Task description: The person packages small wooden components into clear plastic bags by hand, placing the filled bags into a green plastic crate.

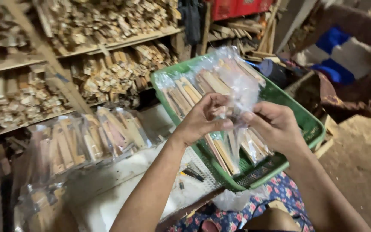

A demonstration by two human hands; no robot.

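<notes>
We held a clear plastic packet (232, 86) of wooden sticks above the green basket (310, 124), our left hand (200, 120) pinching its lower edge with fingers closed, our right hand (275, 124) at three o'clock of it, fingers likewise clamped on the plastic. More filled packets (86, 137) lay at nine o'clock on the white bench (117, 193), under shelves of loose wood offcuts (108, 73).

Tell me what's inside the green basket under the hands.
The green basket holds clear plastic packets of flat wooden sticks. Both hands, left and right, pinch one packet above it. The basket's bottom is hidden.
</notes>
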